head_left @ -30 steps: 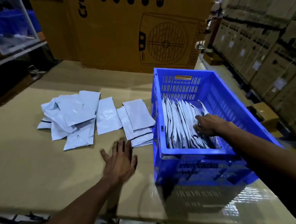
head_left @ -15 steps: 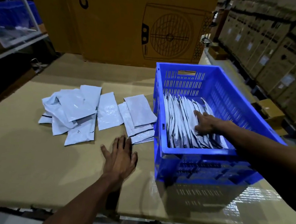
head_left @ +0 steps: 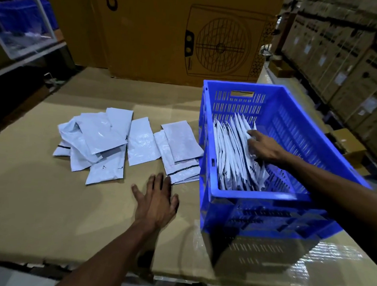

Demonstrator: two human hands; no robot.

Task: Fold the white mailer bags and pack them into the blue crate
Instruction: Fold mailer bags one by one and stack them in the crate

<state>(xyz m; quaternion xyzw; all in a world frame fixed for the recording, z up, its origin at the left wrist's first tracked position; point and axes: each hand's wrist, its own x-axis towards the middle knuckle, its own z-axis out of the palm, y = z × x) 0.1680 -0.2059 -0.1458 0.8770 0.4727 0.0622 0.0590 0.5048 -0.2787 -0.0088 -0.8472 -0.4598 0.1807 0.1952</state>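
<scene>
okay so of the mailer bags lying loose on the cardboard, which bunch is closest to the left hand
The small stack of mailer bags beside the blue crate; its near corner lies just beyond the left hand. The single bag and jumbled pile lie farther left.

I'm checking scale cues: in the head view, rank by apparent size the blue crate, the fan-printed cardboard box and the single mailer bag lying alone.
1. fan-printed cardboard box, cropped above
2. blue crate, nearer the camera
3. single mailer bag

Blue crate [head_left: 299, 132] holding upright folded white mailer bags [head_left: 233, 159], loose bags [head_left: 107, 141] beside, perhaps unfolded.
</scene>
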